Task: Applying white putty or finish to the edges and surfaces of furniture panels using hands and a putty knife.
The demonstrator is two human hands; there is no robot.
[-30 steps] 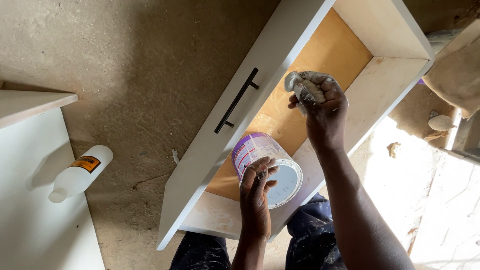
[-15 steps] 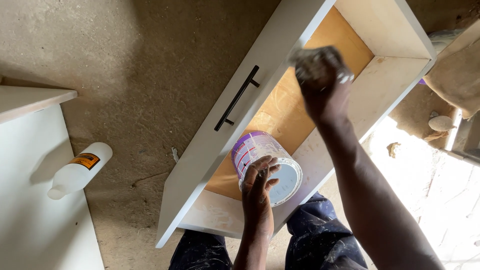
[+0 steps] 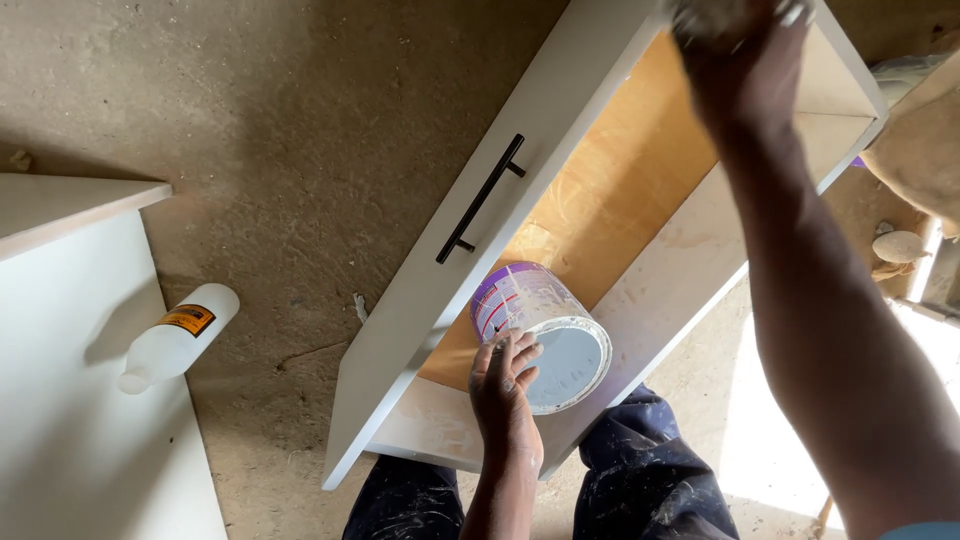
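Both hands are busy over the long white wooden drawer with a plywood bottom [image 3: 640,190], which lies across the person's dark paint-spattered trousers [image 3: 640,480] above the concrete floor [image 3: 300,130]. Left hand [image 3: 505,395] rests with fingers loosely spread on the lid of the purple-and-white paint tin [image 3: 545,330], which lies on its side at the near end of the drawer, unchanged from a second ago. Right hand [image 3: 735,40] has risen from mid-drawer to the far end, now blurred at the top edge; whether it is closed on anything I cannot tell. A black bar handle [image 3: 480,198] sits on the drawer front. Left of the drawer, a white plastic bottle with an orange label [image 3: 178,337] lies beside a white board [image 3: 70,380].
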